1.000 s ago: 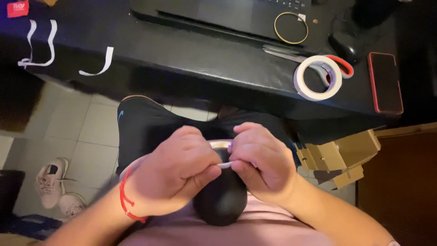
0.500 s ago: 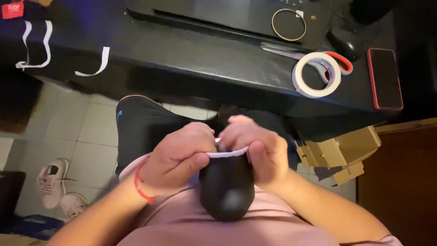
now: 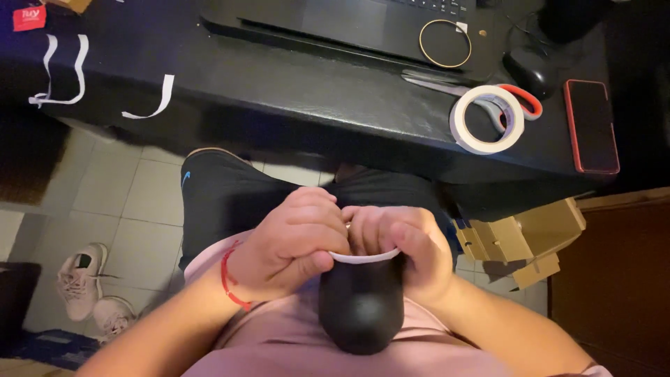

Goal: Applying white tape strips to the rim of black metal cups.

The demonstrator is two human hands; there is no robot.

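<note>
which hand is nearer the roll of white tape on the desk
Right. The right hand lies below and a little left of the tape roll; the left hand lies farther left.

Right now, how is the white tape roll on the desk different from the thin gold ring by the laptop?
The tape roll is white and thick-walled; the gold ring is only a thin hoop. The tape roll lies on the desk, overlapping red-handled scissors; the gold ring rests on the laptop. Both are round, lie flat, untouched.
</note>
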